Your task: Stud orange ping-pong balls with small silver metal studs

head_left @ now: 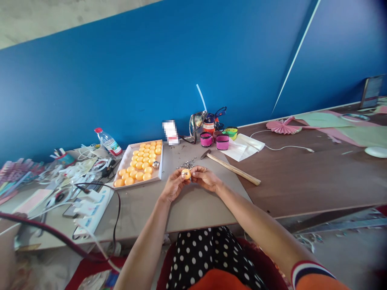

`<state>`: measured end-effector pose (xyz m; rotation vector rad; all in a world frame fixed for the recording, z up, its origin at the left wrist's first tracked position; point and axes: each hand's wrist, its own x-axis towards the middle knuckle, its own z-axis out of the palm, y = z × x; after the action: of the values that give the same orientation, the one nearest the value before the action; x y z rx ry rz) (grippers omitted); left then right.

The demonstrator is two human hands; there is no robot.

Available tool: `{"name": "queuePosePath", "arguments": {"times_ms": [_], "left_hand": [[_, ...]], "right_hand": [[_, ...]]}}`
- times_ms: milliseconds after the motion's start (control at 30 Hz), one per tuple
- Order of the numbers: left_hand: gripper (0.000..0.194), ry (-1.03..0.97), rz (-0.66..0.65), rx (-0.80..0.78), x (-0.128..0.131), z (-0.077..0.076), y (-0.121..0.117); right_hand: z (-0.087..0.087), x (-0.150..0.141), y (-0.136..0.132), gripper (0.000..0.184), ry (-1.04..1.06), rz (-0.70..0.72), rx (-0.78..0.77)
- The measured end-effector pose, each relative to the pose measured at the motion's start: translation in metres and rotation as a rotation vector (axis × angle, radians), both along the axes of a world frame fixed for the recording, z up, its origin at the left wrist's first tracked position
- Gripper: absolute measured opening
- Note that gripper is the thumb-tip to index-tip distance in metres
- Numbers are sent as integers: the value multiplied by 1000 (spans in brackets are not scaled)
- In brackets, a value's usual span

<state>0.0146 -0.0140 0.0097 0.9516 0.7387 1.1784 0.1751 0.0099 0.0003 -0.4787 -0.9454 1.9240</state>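
Between my two hands, just over the near side of a small pile of metal bits (188, 164), is an orange ball (186, 174) with something small and shiny on its face. My left hand (174, 185) pinches the ball from the left. On the opposite side, the fingers of my right hand (207, 179) are closed against its edge; whether they also hold a small metal bit is hidden. A shallow white box (161, 171) with several rows of similar orange balls lies to the left, a silvery round piece (155, 164) at its right side.
A wooden-handled hammer (234, 167) lies right of my hands. Behind are pink rolls (222, 142), white paper (243, 147) and a bottle (109, 143). Cables and a white power strip (95, 213) crowd the left. A blue wall (169, 72) closes the back.
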Motion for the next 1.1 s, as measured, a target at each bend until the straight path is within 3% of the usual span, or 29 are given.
{"name": "queuePosePath", "arguments": {"times_ms": [1100], "left_hand": [[31, 24, -8, 12, -1, 0, 0]], "right_hand": [[-7, 0, 3, 18, 10, 24, 9]]}}
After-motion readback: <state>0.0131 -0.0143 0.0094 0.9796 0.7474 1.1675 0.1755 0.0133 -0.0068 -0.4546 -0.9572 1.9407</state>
